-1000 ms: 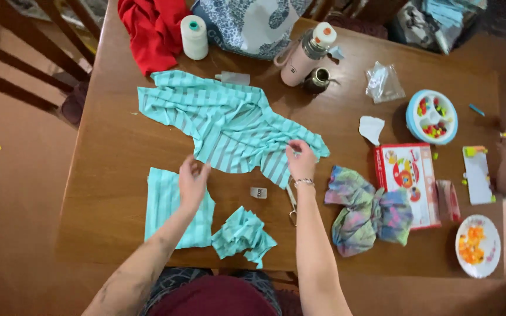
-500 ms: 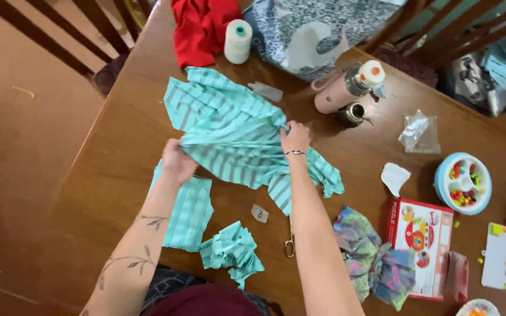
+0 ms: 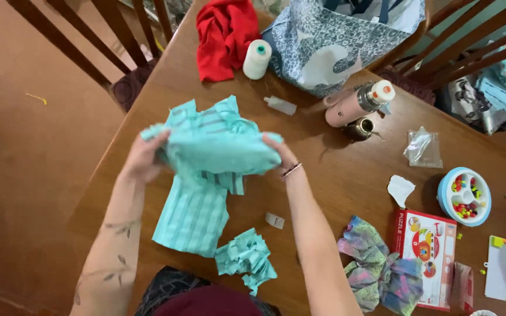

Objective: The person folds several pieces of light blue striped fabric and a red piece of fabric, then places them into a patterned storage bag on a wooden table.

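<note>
A striped turquoise fabric piece (image 3: 221, 149) is being held up above the wooden table (image 3: 335, 175), gathered into a loose bundle between both hands. The left hand (image 3: 144, 158) is being closed around the bundle's left edge, its fingers wrapped into the cloth. The right hand (image 3: 279, 153) is being closed on the right edge, with its fingertips largely hidden behind the fabric; a bracelet is being worn at that wrist.

Beneath the raised bundle, a flat folded panel (image 3: 193, 216) of the same striped cloth is lying on the table, and a crumpled scrap (image 3: 247, 257) of it is lying just beside that panel. A small white tag (image 3: 274, 220) is resting near the scrap.

Judged from the layout, the work is being taken as partly done: one panel is already lying flat, while the held piece is not yet being laid out or smoothed.

A red cloth (image 3: 224, 35), a white thread cone (image 3: 257, 58) and a patterned bag (image 3: 335, 41) are standing at the far edge
</note>
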